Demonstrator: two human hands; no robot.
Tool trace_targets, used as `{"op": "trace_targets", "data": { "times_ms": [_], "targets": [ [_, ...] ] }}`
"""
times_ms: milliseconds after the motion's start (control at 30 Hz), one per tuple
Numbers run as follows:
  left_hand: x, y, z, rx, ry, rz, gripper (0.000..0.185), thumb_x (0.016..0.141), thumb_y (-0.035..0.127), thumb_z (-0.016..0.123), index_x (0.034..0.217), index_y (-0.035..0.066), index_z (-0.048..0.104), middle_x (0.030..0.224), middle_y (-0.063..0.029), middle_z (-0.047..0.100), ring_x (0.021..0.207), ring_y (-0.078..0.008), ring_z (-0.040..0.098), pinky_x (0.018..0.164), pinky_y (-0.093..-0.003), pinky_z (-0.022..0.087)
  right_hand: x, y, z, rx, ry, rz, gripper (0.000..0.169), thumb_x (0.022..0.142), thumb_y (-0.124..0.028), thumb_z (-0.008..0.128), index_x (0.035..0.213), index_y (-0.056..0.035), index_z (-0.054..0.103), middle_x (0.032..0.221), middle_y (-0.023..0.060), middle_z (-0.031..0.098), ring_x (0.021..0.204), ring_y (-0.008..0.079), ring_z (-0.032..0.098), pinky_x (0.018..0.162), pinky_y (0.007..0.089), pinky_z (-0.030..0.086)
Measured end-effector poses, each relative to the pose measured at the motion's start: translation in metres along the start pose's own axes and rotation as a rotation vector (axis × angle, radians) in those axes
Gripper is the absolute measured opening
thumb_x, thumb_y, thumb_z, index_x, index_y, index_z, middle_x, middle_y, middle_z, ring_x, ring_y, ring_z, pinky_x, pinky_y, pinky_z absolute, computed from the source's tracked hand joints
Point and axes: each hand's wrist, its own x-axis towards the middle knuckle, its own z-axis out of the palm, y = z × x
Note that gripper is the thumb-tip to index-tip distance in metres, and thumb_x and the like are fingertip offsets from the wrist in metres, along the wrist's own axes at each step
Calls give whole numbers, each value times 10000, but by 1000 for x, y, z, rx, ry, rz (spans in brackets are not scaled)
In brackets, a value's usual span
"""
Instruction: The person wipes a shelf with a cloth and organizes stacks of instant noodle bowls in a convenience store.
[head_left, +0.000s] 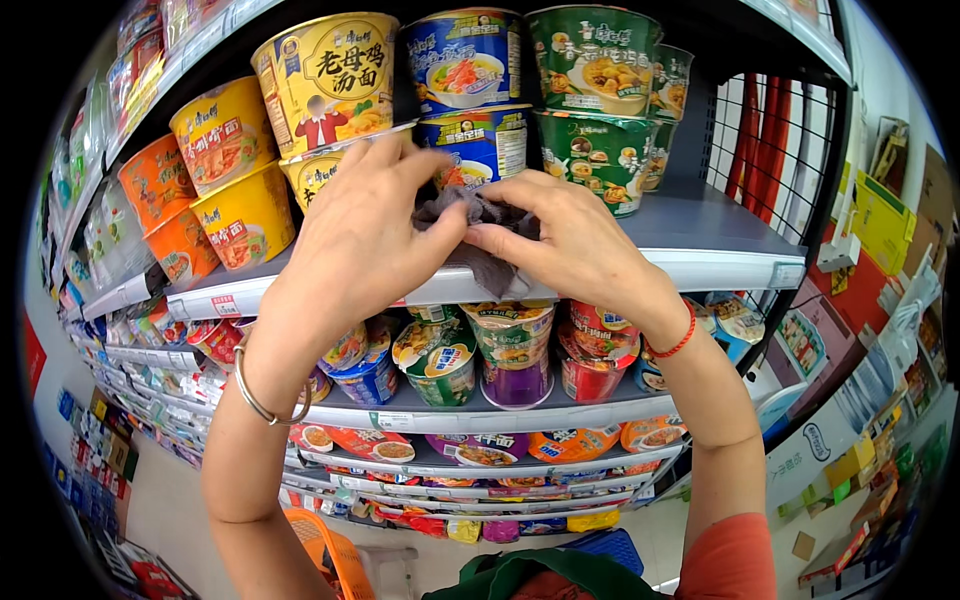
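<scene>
Both hands meet over the front edge of a metal store shelf (697, 217). A crumpled dark grey cloth (487, 266) is bunched between them and hangs over the shelf's pale price rail. My left hand (375, 217) has its thumb on the cloth; its raised fingers are slightly blurred, before a yellow instant noodle cup (326, 82). My right hand (559, 221) pinches the cloth between thumb and forefinger. Behind the hands stand stacked blue noodle cups (465, 64), with stacked green noodle cups (592, 64) to the right. Smaller yellow cups (244, 225) stand at the left.
Orange noodle cups (157, 184) stand further left. Lower shelves hold more cups, including a green one (442, 379), and bowls. A black wire mesh panel (772, 150) closes the shelf's right end. An orange basket (322, 547) and a blue plastic item (611, 547) are on the floor below.
</scene>
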Motion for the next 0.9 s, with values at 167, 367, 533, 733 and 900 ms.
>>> {"op": "trace_targets", "data": {
  "times_ms": [167,367,533,733,900],
  "targets": [
    [24,19,26,-690,-23,-231,587,894,266,681,1355,-37,480,1285,-189,568,1200,-275,549,1018,-341,437,-10,-4,-24,161,92,198,294,884,-266,657,996,1,705,904,166,688,782,276,668,727,360,523],
    [61,28,44,-1010,-202,-429,919,875,393,698,1477,-111,221,1436,-265,418,1354,-274,415,1105,-342,352,-24,12,-52,57,280,375,268,882,-247,670,970,4,701,873,142,703,742,250,677,697,342,529],
    [76,31,54,-1248,-309,-557,916,907,402,666,1479,-121,180,1494,-278,321,1403,-351,324,1130,-370,313,-31,31,-60,-172,355,373,447,882,-298,681,1179,27,603,1075,184,662,846,253,673,754,343,531],
    [95,31,82,-1481,-355,-651,665,959,387,599,1430,-17,359,1487,-180,372,1409,-324,274,1175,-477,136,-16,67,-67,128,338,595,988,811,-479,704,1412,187,287,1011,254,639,873,257,672,783,321,519],
    [107,31,95,-1429,-290,-753,613,988,383,554,1421,-13,375,1434,-162,427,1295,-306,422,1116,-471,275,-9,63,-69,183,294,602,996,834,-475,683,1438,178,237,987,235,647,849,254,682,772,317,526]
  ]
}}
